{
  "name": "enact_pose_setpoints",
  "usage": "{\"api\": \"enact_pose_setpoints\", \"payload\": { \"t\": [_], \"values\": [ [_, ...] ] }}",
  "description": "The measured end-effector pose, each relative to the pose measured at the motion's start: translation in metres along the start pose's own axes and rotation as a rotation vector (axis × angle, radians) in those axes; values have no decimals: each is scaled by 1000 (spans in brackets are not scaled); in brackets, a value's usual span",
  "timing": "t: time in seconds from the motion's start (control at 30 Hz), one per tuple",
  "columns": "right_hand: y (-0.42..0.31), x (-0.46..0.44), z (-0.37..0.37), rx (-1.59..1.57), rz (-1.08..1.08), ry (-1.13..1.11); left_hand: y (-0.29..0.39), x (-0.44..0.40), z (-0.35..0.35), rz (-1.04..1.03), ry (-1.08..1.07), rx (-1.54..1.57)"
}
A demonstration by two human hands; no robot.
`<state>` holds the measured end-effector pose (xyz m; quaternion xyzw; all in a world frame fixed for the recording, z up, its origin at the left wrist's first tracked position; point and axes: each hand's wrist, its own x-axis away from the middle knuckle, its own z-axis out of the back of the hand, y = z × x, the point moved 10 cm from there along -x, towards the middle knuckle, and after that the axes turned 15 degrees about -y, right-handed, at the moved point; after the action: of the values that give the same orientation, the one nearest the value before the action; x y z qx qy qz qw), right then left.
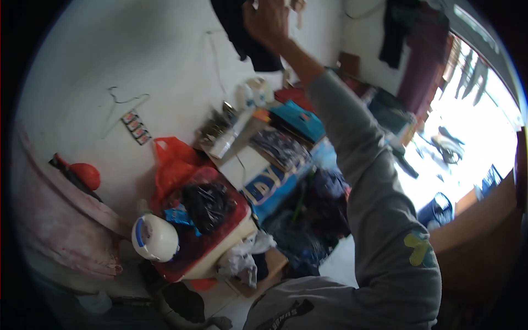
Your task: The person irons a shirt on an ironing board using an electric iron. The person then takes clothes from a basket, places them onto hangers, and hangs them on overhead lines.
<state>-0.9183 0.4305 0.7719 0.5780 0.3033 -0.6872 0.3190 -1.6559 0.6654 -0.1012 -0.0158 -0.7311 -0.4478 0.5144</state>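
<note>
My right hand point(268, 23) is raised at the top edge of the view, its fingers closed at the edge of a black garment point(264, 58). The garment hangs down beside the hand in front of the white wall, its top cut off by the frame. My grey sleeve runs from the hand down to the lower right. Just right of the hand is a small skin-toned shape, too cut off to identify. My left hand is not in view.
Below are a red-topped box point(231, 220) with a black plastic bag point(208, 206), a white container point(155, 237), a red bag point(175, 165) and heaped clothes point(308, 225). A wire hanger point(129, 100) is on the wall. Dark clothes point(393, 36) hang near the bright doorway.
</note>
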Motion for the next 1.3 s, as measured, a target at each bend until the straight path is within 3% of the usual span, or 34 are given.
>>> {"api": "enact_pose_setpoints", "payload": {
  "t": [0.07,0.1,0.13,0.17,0.2,0.23,0.3,0.33,0.37,0.43,0.47,0.5,0.53,0.6,0.63,0.7,0.8,1.0,1.13,1.27,1.3],
  "values": [
    [-20,110,22,-268,74,-167,-13,3,47,-20,29,43],
    [-31,183,28,-237,0,-396,-15,-1,70,-49,40,73],
    [-41,257,35,-351,-91,-765,-9,-6,93,-88,36,91],
    [-41,272,46,-393,-174,-936,7,-14,114,-144,36,105],
    [-56,360,30,-540,64,-1041,21,-19,129,-167,47,72],
    [-72,428,81,-773,-127,-1401,43,-17,134,-123,110,-96],
    [-75,617,150,-743,-102,-2015,79,-10,130,-76,143,-316],
    [-52,702,206,-605,-291,-2210,93,-10,129,-37,205,-353],
    [-20,789,262,-554,-675,-2073,106,-14,124,-11,267,-391],
    [16,859,398,-372,-1188,-1997,96,-43,97,-21,181,-373],
    [35,897,464,-305,-1320,-1956,83,-52,67,-16,125,-311],
    [52,912,529,-198,-1472,-1887,52,-63,13,37,-98,-331],
    [82,956,643,-131,-1893,-1561,20,-75,-62,107,-333,-391],
    [98,939,737,-14,-2110,-1146,-33,-82,-152,233,-316,-562],
    [100,932,763,-10,-2144,-1111,-56,-74,-215,261,-407,-696],
    [116,921,828,28,-2220,-680,-97,-62,-339,314,-607,-937],
    [136,943,889,-42,-2285,-474,-149,-62,-521,357,-777,-1172],
    [206,956,937,-77,-2377,-611,-157,-16,-846,15,-1009,-1033],
    [312,954,932,-235,-2361,-577,-152,20,-958,-53,-1058,-1004],
    [450,968,917,-224,-2277,-520,-193,-40,-972,125,-967,-1111],
    [470,984,912,-264,-2238,-446,-189,-33,-991,74,-987,-1082]
  ]
}}
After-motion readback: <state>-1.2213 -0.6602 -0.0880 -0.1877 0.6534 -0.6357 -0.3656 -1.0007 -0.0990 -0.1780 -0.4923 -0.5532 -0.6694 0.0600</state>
